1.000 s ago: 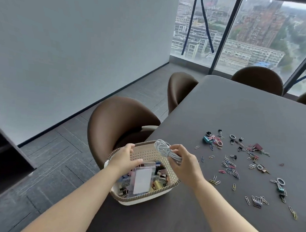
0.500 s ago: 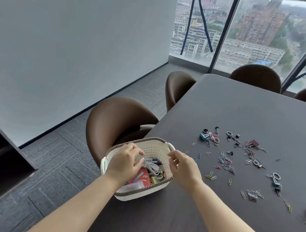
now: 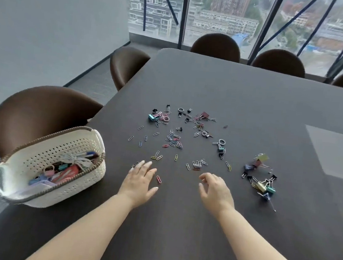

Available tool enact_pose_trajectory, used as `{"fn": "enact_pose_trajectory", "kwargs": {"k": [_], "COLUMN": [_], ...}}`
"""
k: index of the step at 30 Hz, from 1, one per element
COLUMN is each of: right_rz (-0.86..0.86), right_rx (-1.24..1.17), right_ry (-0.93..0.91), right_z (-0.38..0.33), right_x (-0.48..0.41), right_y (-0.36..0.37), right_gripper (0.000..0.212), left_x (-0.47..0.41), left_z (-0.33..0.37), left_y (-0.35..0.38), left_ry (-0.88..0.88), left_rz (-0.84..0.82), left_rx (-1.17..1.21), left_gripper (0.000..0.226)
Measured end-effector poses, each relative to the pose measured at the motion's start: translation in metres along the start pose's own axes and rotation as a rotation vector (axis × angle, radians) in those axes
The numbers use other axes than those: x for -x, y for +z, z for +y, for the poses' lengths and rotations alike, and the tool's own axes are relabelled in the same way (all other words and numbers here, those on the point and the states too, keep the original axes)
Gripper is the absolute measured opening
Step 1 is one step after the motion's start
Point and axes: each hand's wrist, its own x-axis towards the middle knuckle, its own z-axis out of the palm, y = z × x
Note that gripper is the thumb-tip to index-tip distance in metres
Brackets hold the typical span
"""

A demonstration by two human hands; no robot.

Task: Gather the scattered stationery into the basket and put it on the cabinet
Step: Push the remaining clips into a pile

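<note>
A white perforated basket (image 3: 73,185) with a brown rim stands at the table's left edge, holding a coiled white cable (image 3: 75,159), clips and cards. Coloured paper clips (image 3: 173,140) and binder clips lie scattered across the middle of the dark table (image 3: 253,100). A heap of binder clips (image 3: 261,178) lies to the right. My left hand (image 3: 140,182) rests flat on the table, fingers spread, beside a red paper clip (image 3: 159,179). My right hand (image 3: 215,189) hovers just short of several paper clips (image 3: 197,163), fingers loosely curled, empty.
Brown chairs stand along the left side (image 3: 42,113) and far side (image 3: 216,46) of the table. A pale rectangle (image 3: 336,154) lies on the table at right. Floor-to-ceiling windows are behind; grey floor drops away left of the basket.
The white cable has gone from my right hand into the basket. Both hands have left the basket and moved right onto the table near the paper clips. The view has turned right.
</note>
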Motion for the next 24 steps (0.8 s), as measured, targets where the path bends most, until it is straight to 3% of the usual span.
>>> {"fn": "enact_pose_trajectory", "kwargs": {"k": [3, 9, 14, 17, 21, 24], "right_rz": [-0.078, -0.179, -0.035, 0.066, 0.047, 0.067], "right_rx": [0.114, 0.218, 0.190, 0.244, 0.292, 0.308], "right_ry": [0.053, 0.106, 0.183, 0.347, 0.595, 0.663], "right_z": [0.040, 0.070, 0.090, 0.110, 0.135, 0.151], "right_x": [0.007, 0.012, 0.006, 0.003, -0.010, -0.025], "right_y": [0.013, 0.045, 0.061, 0.052, 0.028, 0.020], "right_gripper": [0.043, 0.063, 0.072, 0.080, 0.086, 0.093], "left_x": [-0.011, -0.054, -0.094, -0.118, -0.150, -0.176], "left_z": [0.004, 0.010, 0.032, 0.056, 0.089, 0.108], "left_y": [0.030, 0.054, 0.060, 0.061, 0.064, 0.066], "left_ry": [-0.111, -0.226, -0.072, 0.053, 0.202, 0.287], "left_rz": [-0.144, -0.201, -0.132, -0.129, -0.148, -0.147], "left_rx": [-0.148, -0.142, -0.131, -0.116, -0.148, -0.162], "left_gripper": [0.078, 0.087, 0.081, 0.079, 0.081, 0.090]}}
